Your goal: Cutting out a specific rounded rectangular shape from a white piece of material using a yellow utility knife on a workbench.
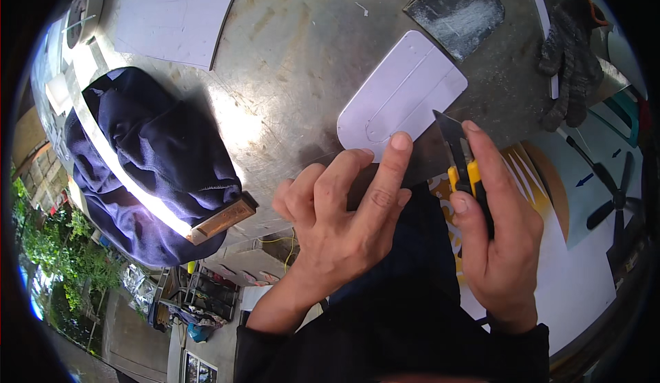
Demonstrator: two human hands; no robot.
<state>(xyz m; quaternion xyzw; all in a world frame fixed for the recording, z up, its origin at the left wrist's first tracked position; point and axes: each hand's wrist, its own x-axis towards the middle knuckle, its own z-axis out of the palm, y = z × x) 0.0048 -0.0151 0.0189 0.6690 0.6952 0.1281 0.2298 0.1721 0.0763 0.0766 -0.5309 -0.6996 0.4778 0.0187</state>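
A pale lavender-white flat piece (419, 84) with rounded corners lies on the metal tabletop. Thin lines run along it, and a small curved line marks its near end. My left hand (344, 211) is at its near edge, with the index finger stretched out over that edge and the other fingers bent. It grips nothing that I can see. In my right hand (502, 238) is a yellow and black utility knife (474, 177), its blade out and pointing away, just right of the flat piece. My index finger lies along the knife's side.
Left on the metal table (289, 53) lies a dark blue cloth (158, 149), crossed by a metal strip with a wooden block (227, 218). Around are a pale sheet (172, 25), worn sandpaper (464, 15), grey gloves (570, 60), and a black propeller-shaped part (619, 201) on paper.
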